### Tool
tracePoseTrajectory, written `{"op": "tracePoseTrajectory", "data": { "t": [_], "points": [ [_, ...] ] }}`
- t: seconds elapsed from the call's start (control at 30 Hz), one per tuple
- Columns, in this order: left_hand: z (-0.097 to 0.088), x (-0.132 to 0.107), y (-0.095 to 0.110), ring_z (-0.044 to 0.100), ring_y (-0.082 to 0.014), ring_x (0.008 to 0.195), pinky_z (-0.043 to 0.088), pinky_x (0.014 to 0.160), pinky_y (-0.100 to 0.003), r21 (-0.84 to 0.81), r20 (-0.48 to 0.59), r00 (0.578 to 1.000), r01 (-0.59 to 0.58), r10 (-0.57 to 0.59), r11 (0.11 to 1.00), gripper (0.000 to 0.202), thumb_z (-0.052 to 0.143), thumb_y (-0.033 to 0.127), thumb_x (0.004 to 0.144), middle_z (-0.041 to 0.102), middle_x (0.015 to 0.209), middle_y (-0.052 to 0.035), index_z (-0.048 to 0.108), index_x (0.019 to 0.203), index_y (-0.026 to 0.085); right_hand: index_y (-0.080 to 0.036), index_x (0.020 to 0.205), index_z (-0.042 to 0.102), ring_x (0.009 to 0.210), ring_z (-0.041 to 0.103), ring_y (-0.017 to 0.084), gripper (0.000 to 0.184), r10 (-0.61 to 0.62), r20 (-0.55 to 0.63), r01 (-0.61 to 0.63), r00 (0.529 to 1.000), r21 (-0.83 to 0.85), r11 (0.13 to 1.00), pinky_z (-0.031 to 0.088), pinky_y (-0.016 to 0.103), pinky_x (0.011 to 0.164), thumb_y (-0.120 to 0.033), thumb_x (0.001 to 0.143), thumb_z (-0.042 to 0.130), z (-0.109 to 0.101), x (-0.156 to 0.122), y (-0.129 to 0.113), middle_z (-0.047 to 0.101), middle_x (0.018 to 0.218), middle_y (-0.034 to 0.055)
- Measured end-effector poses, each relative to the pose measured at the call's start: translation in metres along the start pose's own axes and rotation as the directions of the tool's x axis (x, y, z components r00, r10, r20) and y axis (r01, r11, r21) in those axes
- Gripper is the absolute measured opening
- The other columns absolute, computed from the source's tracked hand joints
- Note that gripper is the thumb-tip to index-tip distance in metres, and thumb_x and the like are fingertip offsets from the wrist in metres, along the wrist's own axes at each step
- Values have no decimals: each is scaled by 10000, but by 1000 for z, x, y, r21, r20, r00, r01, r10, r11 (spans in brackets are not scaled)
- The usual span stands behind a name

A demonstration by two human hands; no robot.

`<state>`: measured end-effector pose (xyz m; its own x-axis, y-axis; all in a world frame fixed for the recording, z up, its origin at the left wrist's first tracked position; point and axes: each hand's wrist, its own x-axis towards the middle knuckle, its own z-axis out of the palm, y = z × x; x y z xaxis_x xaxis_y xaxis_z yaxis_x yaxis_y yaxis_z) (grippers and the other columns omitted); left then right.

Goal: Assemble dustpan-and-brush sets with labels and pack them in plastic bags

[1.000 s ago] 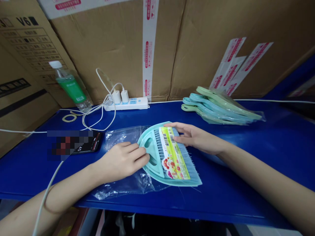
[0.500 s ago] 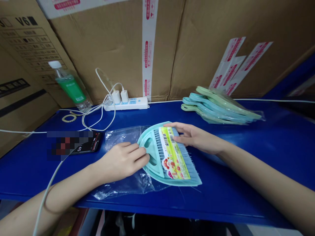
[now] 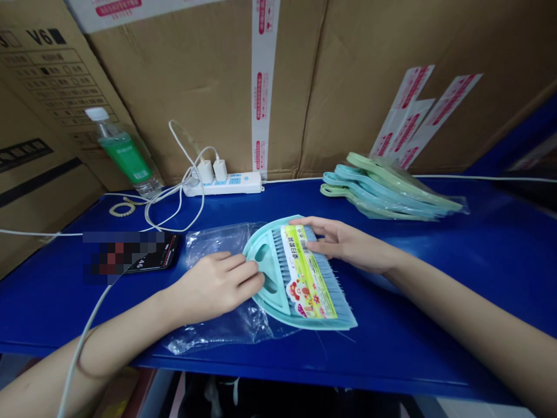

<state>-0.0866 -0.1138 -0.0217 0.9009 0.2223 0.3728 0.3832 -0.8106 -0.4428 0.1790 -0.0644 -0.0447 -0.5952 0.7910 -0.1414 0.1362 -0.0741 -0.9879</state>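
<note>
A light blue dustpan with a small brush (image 3: 300, 278) and a yellow label lies on the blue table (image 3: 435, 278), its handle end partly inside a clear plastic bag (image 3: 217, 244). My left hand (image 3: 217, 284) rests on the bag with its fingers stretched out, the fingertips touching the dustpan's rim. My right hand (image 3: 339, 241) lies flat on the far edge of the brush, fingers extended over the label and bristles.
A stack of bagged blue and green dustpans (image 3: 387, 188) sits at the back right. A phone (image 3: 152, 255), a white power strip (image 3: 224, 183) with cables, a bead bracelet (image 3: 122, 209) and a green-labelled bottle (image 3: 124, 154) lie left. Cardboard boxes (image 3: 209, 75) stand behind.
</note>
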Motion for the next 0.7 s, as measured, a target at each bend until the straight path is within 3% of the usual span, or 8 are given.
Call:
{"op": "tracePoseTrajectory", "data": {
  "t": [0.7],
  "points": [
    [0, 0, 0, 602, -131, 599, 457, 500, -248, -5, -9, 1000, -5, 5, 1000, 294, 332, 68, 945, 669, 756, -16, 599, 851, 147, -232, 1261, 509, 1023, 607, 215, 528, 15, -3, -15, 1000, 1, 1000, 527, 331, 791, -378, 785, 685, 1, 0, -1, 616, 1146, 69]
  ]
}}
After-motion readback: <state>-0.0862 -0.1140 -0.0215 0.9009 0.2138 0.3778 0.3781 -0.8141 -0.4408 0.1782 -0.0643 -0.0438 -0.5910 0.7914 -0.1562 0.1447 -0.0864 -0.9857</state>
